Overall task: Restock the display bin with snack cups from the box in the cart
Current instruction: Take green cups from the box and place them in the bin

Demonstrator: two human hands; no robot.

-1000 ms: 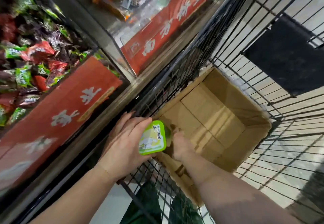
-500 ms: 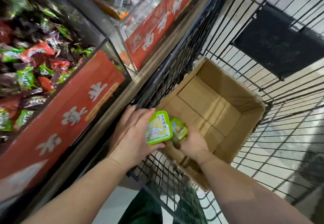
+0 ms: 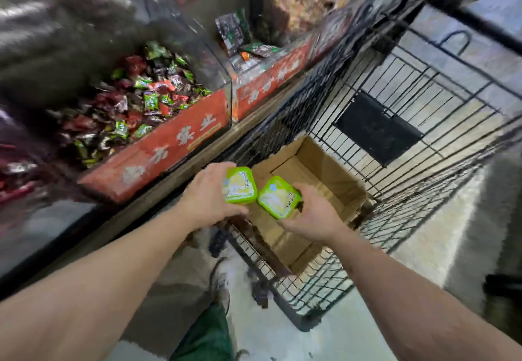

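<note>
Far left of the fingers, a display bin (image 3: 158, 149) with a red front panel and white characters holds a heap of wrapped candies (image 3: 135, 106) in red, green and dark foil. A second red-fronted bin (image 3: 271, 84) adjoins it further along the shelf, with dark packets inside; the contents are blurred.

The left hand (image 3: 209, 199) is raised above the near rim of the cart. Its fingers (image 3: 214, 171) are curled round the far edge of a green snack cup (image 3: 240, 185), with the thumb under the near edge; the cup's printed lid is tilted toward the camera. The cup is clear of the box.

Just beside it, apart by a narrow gap, a second green snack cup (image 3: 278, 198) is held in the right hand (image 3: 313, 216). The fingers wrap its right-hand side and the thumb lies along its lower edge; this lid is also tilted up.

Below and beyond both sets of fingers, an open cardboard box (image 3: 319, 163) sits in the wire cart (image 3: 423, 106). The visible floor of the box shows bare cardboard; its near corner is hidden behind the hands. A black panel (image 3: 378, 127) hangs on the cart's far mesh.

Beneath the forearms, a green trouser leg (image 3: 203, 335) and a shoe (image 3: 223, 278) stand on the pale floor.
</note>
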